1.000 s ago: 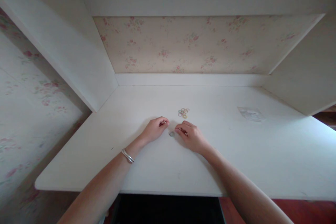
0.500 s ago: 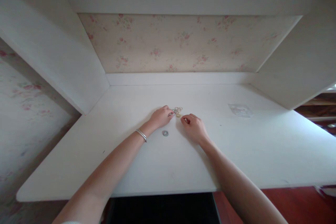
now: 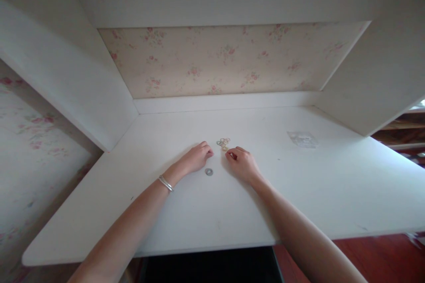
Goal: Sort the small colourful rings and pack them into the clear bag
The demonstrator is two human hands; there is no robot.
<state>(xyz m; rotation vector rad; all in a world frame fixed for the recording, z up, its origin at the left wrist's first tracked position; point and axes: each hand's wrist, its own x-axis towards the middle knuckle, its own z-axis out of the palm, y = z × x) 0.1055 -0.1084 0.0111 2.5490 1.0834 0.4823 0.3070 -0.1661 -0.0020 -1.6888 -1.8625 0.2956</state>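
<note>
A small cluster of thin gold and silver rings [image 3: 223, 142] lies on the white desktop in front of both hands. Closer to me sits a separate grey ring-shaped piece [image 3: 209, 171], possibly several rings stacked. My left hand [image 3: 198, 158] is closed with its fingertips pinched, just above and left of that grey piece; anything between the fingertips is too small to make out. My right hand [image 3: 244, 164] is also closed in a pinch, its fingertips beside the nearest gold ring of the cluster. Whether it grips something, I cannot tell.
A clear plastic bag [image 3: 303, 139] lies flat to the right on the white desk [image 3: 179, 225]. White side panels and a floral-papered back wall [image 3: 229, 59] enclose the desk's rear. Its front edge runs below my forearms.
My left hand has drawn back from the ring cluster, toward me and slightly left, close to the grey ring-shaped piece. My right hand stays by the cluster. The view has shifted slightly.
</note>
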